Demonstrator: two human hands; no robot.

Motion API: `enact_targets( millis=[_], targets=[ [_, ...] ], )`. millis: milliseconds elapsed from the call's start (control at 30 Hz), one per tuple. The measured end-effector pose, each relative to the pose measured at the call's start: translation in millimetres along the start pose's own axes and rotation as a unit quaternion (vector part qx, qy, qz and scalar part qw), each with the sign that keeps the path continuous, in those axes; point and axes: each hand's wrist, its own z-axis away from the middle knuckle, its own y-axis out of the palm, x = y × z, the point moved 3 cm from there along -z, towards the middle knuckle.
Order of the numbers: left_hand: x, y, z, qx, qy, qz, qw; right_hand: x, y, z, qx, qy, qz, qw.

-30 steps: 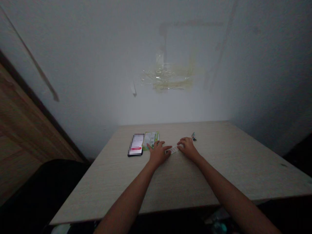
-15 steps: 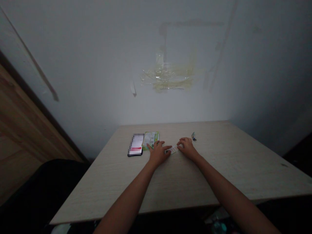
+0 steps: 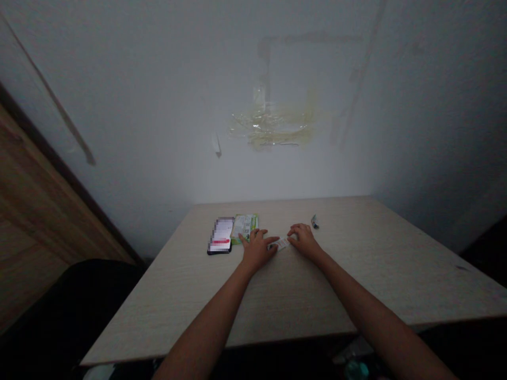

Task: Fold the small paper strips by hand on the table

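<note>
A small white paper [image 3: 282, 244] with reddish print lies at the middle of the table, between my two hands. The thumb and index finger of my left hand [image 3: 257, 250] grip its left end, while the other fingers spread towards a green-and-white printed packet [image 3: 242, 226]. At the paper's right end, my right hand [image 3: 304, 240] pinches the edge with curled fingers. What exactly the paper is, I cannot make out. Left of the packet lies a phone [image 3: 221, 236] with a lit, blurred-out screen.
A small crumpled scrap [image 3: 315, 221] lies beyond my right hand on the pale wooden table [image 3: 190, 295]. Behind the table rises a wall [image 3: 166, 105] with clear tape [image 3: 273, 126] stuck on it. A dark chair-like shape [image 3: 71, 311] stands at the left.
</note>
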Motion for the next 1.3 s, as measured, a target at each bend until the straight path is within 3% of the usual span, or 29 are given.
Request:
enact_targets(
  millis=[533,1067,1300],
  targets=[
    [0.3,-0.4,0.0,0.005,0.002,-0.010,1.000,4.8,-4.3,1.8,-0.009,-0.045,0.023,0.999],
    [0.1,1.5,0.5,-0.008,0.006,-0.011,1.000,2.5,0.9,-0.1,0.010,0.015,-0.007,1.000],
    [-2.9,0.0,-0.5,-0.023,0.014,-0.013,1.000,9.3,-3.5,2.4,0.008,-0.006,-0.003,1.000]
  ],
)
